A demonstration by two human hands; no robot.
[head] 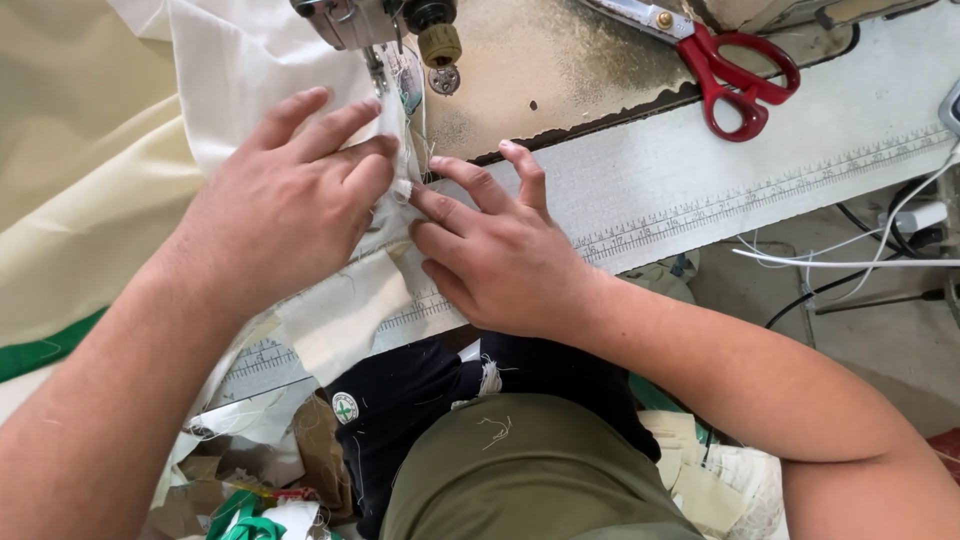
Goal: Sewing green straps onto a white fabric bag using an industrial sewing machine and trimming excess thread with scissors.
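Both hands flat on the cream woven fabric panel [240, 60], right at the sewing machine's metal presser foot and needle [378, 62]. Left hand [285, 205] lay palm-down, fingers spread, pinning the cloth; right hand [495, 250] pressed a folded white edge strip [400, 190] with extended fingertips, nothing gripped. Fabric sat on the worn bench [560, 70], over the printed ruler strip [700, 210]. Red-handled steel scissors [735, 75] lay well apart.

Risk, my read: fingertips sat very near the needle, so a slip could catch one. Uneven pressure could skew the fold.
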